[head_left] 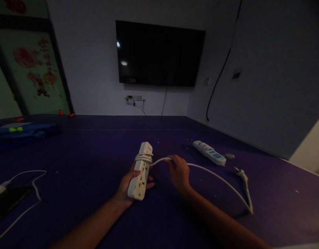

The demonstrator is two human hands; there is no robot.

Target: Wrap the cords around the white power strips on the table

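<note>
My left hand (128, 185) grips the near end of a white power strip (141, 171), holding it lengthwise above the purple floor mat (97, 162). A few turns of its white cord (216, 178) are wound round the strip's far half. My right hand (178, 173) pinches the cord just right of the strip. From there the cord arcs right across the mat, bends near the front right, and ends in a plug (241, 173) lying flat.
A second white power strip (210, 153) with its cord wrapped lies further right, a small grey disc (229, 156) beside it. Another white cable (32, 183) and a dark flat object (6, 200) lie at left. Blue bundle (21, 133) far left. Wall-mounted TV (159, 53) ahead.
</note>
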